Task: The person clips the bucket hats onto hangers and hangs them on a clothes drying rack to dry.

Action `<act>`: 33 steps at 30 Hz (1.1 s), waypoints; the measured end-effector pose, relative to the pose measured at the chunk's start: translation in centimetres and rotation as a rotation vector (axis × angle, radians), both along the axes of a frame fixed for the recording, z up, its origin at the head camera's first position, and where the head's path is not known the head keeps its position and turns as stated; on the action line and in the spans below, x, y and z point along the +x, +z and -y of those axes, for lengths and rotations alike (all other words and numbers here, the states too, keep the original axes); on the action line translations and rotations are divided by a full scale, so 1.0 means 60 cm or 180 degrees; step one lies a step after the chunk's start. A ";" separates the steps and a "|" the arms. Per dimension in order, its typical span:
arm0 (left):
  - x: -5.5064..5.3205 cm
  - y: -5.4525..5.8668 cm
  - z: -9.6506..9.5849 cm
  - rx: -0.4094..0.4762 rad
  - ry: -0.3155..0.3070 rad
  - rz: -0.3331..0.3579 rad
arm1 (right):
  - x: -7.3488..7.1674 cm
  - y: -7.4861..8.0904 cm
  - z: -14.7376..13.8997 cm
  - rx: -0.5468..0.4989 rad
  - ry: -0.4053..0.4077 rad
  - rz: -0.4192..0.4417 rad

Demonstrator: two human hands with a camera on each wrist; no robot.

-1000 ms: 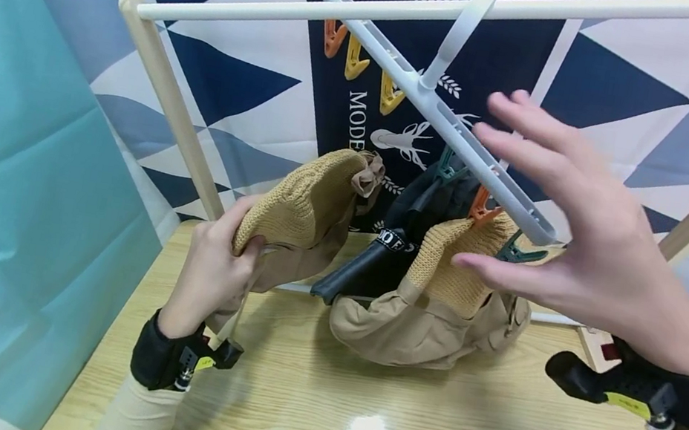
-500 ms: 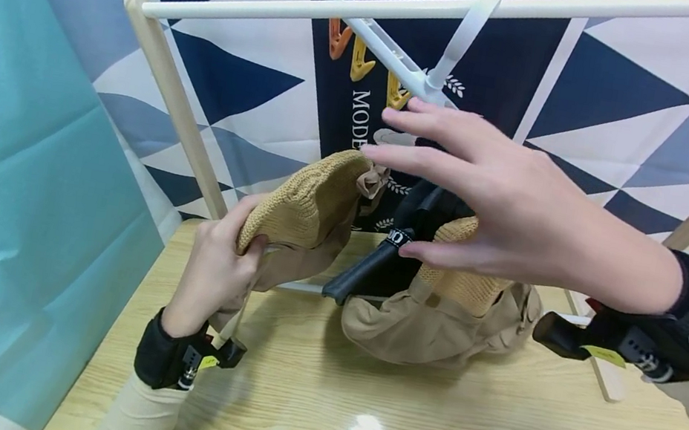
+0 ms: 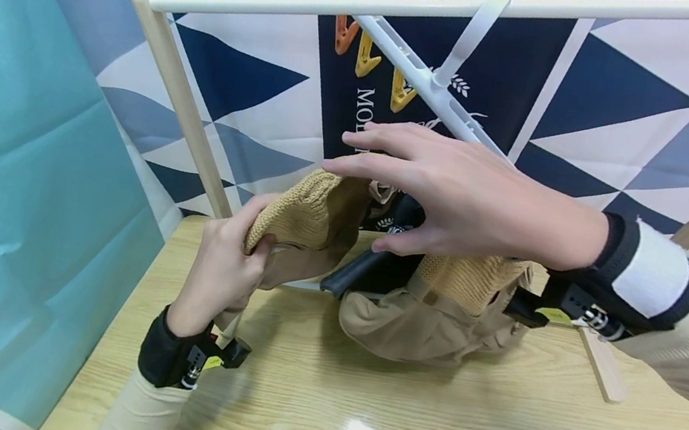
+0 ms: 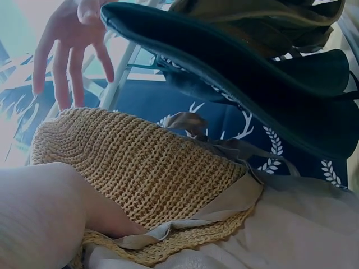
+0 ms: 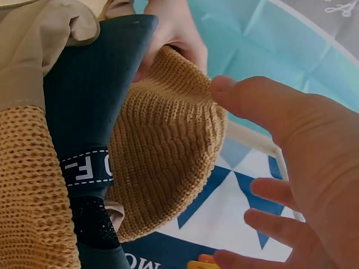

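Observation:
My left hand (image 3: 225,264) grips the edge of a straw-coloured knitted sun hat (image 3: 296,222) with a beige fabric brim. My right hand (image 3: 443,193) hovers over that hat's far side, fingers spread and thumb apart from them. In the right wrist view its thumb is close to the knitted edge; whether they touch I cannot tell. A dark hat (image 5: 90,84) with a lettered band hangs beside the held hat. Right of it hangs a similar knitted and beige hat (image 3: 428,326). My right hand and forearm hide the lower part of the pale clip hanger (image 3: 414,76).
The hanger hooks over a white rod (image 3: 309,8) on a wooden stand (image 3: 180,99). An orange clip (image 3: 344,34) and yellow clips (image 3: 367,57) hang from its far half. A wood-grain table (image 3: 288,401) lies below. A teal sheet (image 3: 16,193) stands at the left.
My right hand has moved left from the hanger's near end to above the held hat. My left hand keeps its grip; the hat's top edge sits slightly lower.

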State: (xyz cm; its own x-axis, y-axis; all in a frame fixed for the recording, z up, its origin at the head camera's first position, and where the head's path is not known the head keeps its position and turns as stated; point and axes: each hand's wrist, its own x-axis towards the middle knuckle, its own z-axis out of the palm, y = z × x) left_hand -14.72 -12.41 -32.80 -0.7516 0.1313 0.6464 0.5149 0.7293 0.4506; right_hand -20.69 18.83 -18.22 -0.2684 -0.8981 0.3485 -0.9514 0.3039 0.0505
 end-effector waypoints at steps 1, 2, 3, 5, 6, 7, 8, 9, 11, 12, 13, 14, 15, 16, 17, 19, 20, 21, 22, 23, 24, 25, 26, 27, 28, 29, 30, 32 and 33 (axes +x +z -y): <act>0.000 0.001 -0.001 -0.0001 -0.0006 -0.0004 | -0.002 0.001 0.004 0.0043 -0.0035 0.0035; 0.000 0.001 -0.002 0.0004 -0.0014 -0.0002 | -0.004 0.002 0.009 0.0083 -0.0071 0.0061; 0.001 0.002 -0.004 0.0009 -0.0023 0.0008 | -0.006 0.004 0.014 0.0120 -0.0116 0.0097; 0.001 0.002 -0.006 0.0019 -0.0028 0.0017 | -0.007 0.007 0.024 0.0192 -0.0206 0.0173; 0.002 0.002 -0.008 0.0024 -0.0030 0.0020 | -0.007 0.008 0.030 0.0220 -0.0233 0.0220; 0.002 0.002 -0.009 0.0030 -0.0035 0.0020 | -0.006 0.010 0.036 0.0249 -0.0262 0.0255; 0.002 0.002 -0.010 0.0034 -0.0039 0.0022 | -0.004 0.011 0.043 0.0283 -0.0295 0.0282; 0.002 0.002 -0.011 0.0035 -0.0044 0.0023 | -0.003 0.013 0.049 0.0318 -0.0325 0.0314; 0.002 0.002 -0.014 0.0039 -0.0058 0.0027 | 0.001 0.014 0.061 0.0365 -0.0376 0.0348; 0.003 0.003 -0.015 0.0046 -0.0068 0.0036 | 0.002 0.014 0.066 0.0380 -0.0406 0.0348; 0.003 0.003 -0.017 0.0051 -0.0077 0.0049 | 0.003 0.013 0.070 0.0397 -0.0443 0.0343; 0.003 0.003 -0.019 0.0052 -0.0084 0.0065 | 0.003 0.013 0.074 0.0422 -0.0486 0.0348; 0.003 0.003 -0.020 0.0055 -0.0090 0.0078 | 0.003 0.012 0.077 0.0446 -0.0521 0.0359; 0.003 0.004 -0.022 0.0053 -0.0091 0.0088 | 0.003 0.011 0.080 0.0476 -0.0564 0.0372; 0.003 0.004 -0.023 0.0053 -0.0090 0.0099 | 0.002 0.010 0.083 0.0514 -0.0603 0.0394; 0.003 0.004 -0.025 0.0050 -0.0095 0.0103 | 0.002 0.009 0.087 0.0592 -0.0658 0.0450; 0.003 0.003 -0.026 0.0043 -0.0099 0.0100 | 0.003 0.009 0.089 0.0632 -0.0686 0.0485; 0.003 0.003 -0.027 0.0041 -0.0105 0.0096 | 0.003 0.008 0.091 0.0670 -0.0713 0.0513; 0.002 0.003 -0.027 0.0032 -0.0112 0.0093 | 0.003 0.007 0.092 0.0702 -0.0734 0.0545; 0.002 0.003 -0.028 0.0029 -0.0122 0.0094 | 0.004 0.007 0.093 0.0735 -0.0752 0.0564; 0.002 0.003 -0.028 0.0024 -0.0129 0.0090 | 0.004 0.006 0.094 0.0766 -0.0779 0.0591; 0.002 0.003 -0.029 0.0020 -0.0133 0.0091 | 0.004 0.005 0.095 0.0801 -0.0802 0.0613; 0.002 0.003 -0.029 0.0016 -0.0132 0.0092 | 0.004 0.005 0.097 0.0826 -0.0813 0.0641; 0.002 0.003 -0.030 0.0017 -0.0133 0.0095 | 0.004 0.004 0.098 0.0848 -0.0821 0.0666; 0.003 0.003 -0.030 0.0014 -0.0130 0.0098 | 0.003 0.003 0.099 0.0855 -0.0819 0.0678; 0.003 0.003 -0.030 0.0014 -0.0130 0.0101 | 0.003 0.002 0.100 0.0857 -0.0819 0.0686; 0.003 0.003 -0.030 0.0009 -0.0126 0.0100 | 0.003 0.001 0.101 0.0847 -0.0815 0.0693; 0.005 0.003 -0.030 -0.0008 -0.0120 0.0097 | 0.003 -0.001 0.102 0.0801 -0.0788 0.0681; 0.005 0.003 -0.030 -0.0021 -0.0117 0.0094 | 0.004 -0.001 0.103 0.0779 -0.0784 0.0665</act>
